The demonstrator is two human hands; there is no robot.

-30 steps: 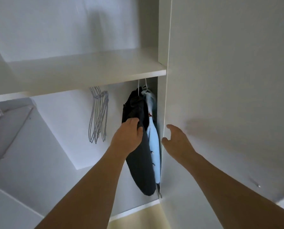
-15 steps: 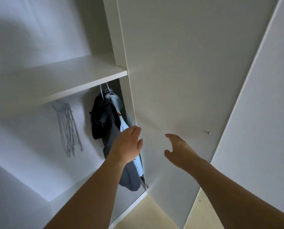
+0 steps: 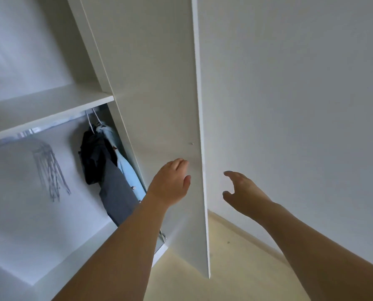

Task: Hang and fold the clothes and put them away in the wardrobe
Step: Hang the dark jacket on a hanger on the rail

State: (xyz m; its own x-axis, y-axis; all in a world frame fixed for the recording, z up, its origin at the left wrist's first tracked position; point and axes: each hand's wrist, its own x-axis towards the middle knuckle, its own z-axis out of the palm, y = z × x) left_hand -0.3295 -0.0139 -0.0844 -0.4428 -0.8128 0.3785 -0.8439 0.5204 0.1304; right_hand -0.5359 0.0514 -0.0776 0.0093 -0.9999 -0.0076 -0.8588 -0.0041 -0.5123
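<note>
The left hand (image 3: 170, 183) is hovering at the wardrobe door (image 3: 159, 105) with loose fingers, gripping nothing; the right hand (image 3: 243, 192) is spreading open beyond its edge. Inside, a dark garment (image 3: 98, 157) and light blue shirt (image 3: 127, 170) are hanging, so hanging looks done; shutting probably remains.

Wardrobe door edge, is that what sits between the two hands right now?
Yes. In the head view the wardrobe door has its free edge between the left hand and the right hand; neither grips it.
</note>
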